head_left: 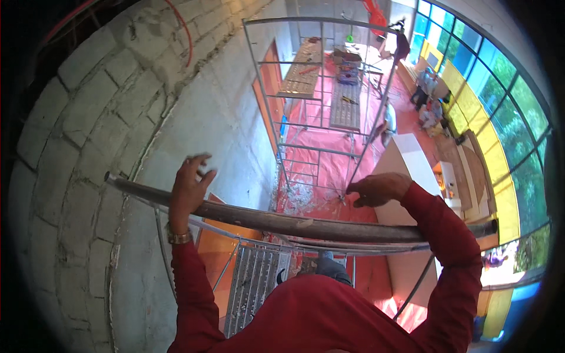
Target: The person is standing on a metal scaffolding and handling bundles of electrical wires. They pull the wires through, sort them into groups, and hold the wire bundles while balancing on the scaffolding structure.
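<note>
Red shirt cloth fills the lower middle. Just beyond it, a long grey pipe lies crosswise before the person, over thinner scaffold bars. The left hand is raised past the pipe, fingers loosely bent, thumb apart; the right hand droops forward beyond it, fingers slack and partly spread, and neither grips anything. Whether either wrist touches the pipe cannot be told. Below lies a perforated metal plank, and farther off a scaffold frame stands over red floor sheeting. A block wall rises at the left, tall windows at the right.
</note>
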A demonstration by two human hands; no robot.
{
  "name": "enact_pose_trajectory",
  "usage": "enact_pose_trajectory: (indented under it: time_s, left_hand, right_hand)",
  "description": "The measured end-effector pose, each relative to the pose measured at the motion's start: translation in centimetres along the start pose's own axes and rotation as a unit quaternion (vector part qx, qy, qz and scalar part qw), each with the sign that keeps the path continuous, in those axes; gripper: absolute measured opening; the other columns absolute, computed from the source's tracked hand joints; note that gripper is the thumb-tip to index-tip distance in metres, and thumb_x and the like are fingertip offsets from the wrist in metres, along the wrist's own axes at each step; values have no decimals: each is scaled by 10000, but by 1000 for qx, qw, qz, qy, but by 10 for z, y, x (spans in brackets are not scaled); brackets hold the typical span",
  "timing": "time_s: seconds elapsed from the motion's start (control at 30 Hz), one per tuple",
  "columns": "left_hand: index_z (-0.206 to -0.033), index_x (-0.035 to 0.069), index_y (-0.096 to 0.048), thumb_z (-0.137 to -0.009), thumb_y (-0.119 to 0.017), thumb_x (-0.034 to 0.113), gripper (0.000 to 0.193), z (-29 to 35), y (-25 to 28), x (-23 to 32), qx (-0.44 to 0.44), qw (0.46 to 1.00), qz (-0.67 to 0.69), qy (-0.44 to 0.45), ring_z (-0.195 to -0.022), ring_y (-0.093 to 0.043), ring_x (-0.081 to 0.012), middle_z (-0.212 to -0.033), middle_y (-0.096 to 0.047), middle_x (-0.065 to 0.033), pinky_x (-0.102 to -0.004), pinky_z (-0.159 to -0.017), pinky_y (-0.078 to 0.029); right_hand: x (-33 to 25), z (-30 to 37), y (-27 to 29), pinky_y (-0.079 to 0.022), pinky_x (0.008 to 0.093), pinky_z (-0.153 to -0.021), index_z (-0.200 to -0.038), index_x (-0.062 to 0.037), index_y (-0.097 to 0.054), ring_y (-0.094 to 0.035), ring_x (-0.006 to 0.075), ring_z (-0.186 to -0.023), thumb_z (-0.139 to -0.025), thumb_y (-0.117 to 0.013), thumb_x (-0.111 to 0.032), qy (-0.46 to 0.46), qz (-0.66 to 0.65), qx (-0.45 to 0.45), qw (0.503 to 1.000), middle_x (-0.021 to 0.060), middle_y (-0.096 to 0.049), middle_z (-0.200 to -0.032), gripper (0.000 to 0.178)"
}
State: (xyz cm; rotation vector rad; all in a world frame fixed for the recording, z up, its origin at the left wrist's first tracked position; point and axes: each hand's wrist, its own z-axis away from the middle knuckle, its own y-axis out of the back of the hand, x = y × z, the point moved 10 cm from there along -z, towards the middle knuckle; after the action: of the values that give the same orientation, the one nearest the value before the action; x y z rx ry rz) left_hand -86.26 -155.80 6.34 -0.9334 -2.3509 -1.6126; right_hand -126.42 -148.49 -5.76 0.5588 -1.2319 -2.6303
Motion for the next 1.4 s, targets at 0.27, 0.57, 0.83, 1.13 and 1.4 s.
enact_pose_trajectory:
  time_s: [0.27,0.57,0.83,1.13,1.4]
  left_hand:
    - [-1309,42,-655,-947,-746,384,506,-2,-40,-2,-173,977,24,121,-887,-735,-274,-1069,-753,-179,-398,-784,-567]
    - [-1290,23,-663,-938,-772,337,484,-2,-34,-12,-139,980,52,132,-862,-703,-241,-986,-740,-162,-380,-766,-550]
    - [-1315,8,-631,-976,-734,343,488,0,-38,-13,-145,979,61,133,-783,-665,-173,-953,-715,-116,-345,-674,-521]
    - [-1320,19,-614,-977,-728,385,515,1,-40,-24,-166,973,77,141,-767,-663,-151,-934,-706,-89,-299,-604,-485]
    - [-1322,28,-618,-975,-724,382,507,1,-38,-24,-160,973,74,148,-772,-676,-156,-932,-710,-76,-297,-608,-490]
  right_hand:
    - [20,-5,-3,-509,477,-1026,-1447,-117,-532,-631,360,-1253,-989,-643,-460,-31,-18,-16,999,163,-652,-1369,583]
    - [27,-12,-1,-516,511,-1003,-1366,-151,-626,-615,312,-1280,-951,-664,-512,-4,19,44,999,87,-670,-1355,551]
    - [22,-3,-6,-518,493,-988,-1454,-147,-544,-640,341,-1239,-981,-637,-481,-11,18,-1,1000,146,-657,-1362,587]
    - [9,-20,-20,-527,504,-930,-1434,-150,-571,-664,327,-1181,-964,-643,-522,23,27,-49,998,116,-676,-1321,604]
    - [23,-18,-7,-543,486,-893,-1495,-85,-483,-705,327,-1059,-963,-648,-497,24,1,8,1000,145,-706,-1224,693]
